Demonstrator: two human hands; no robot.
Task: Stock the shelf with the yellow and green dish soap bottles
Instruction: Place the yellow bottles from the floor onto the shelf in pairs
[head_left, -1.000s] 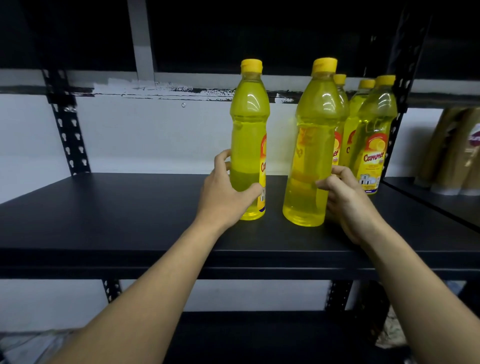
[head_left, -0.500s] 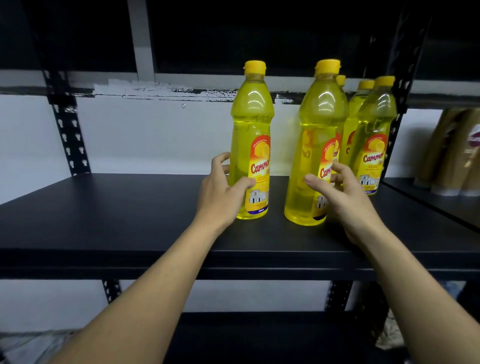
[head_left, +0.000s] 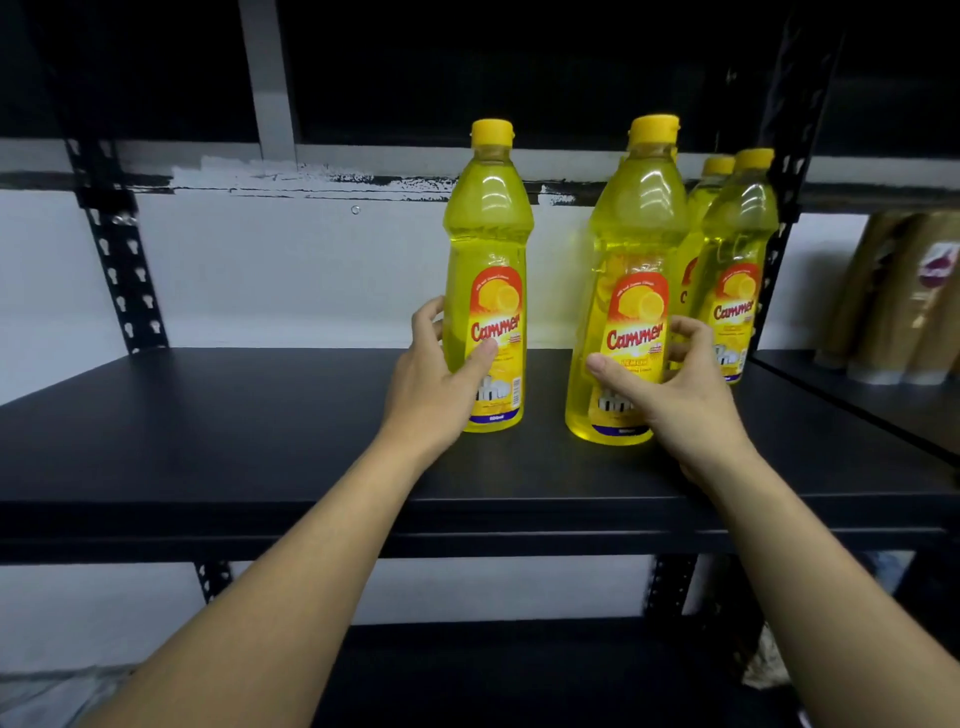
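Facing step: both bottles upright on the shelf (head_left: 260, 415), labels forward. Left hand (head_left: 436, 384) wraps the left bottle (head_left: 488, 291); right hand (head_left: 675, 389) loosely cups the right bottle (head_left: 631, 291), just left of the stocked group (head_left: 735, 270). Next, probably: let go, fetch more; no green ones visible.

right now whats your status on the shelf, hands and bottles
Left hand gripping left yellow bottle. Right hand on right yellow bottle. Both upright on shelf, labels forward. Nothing in the way.
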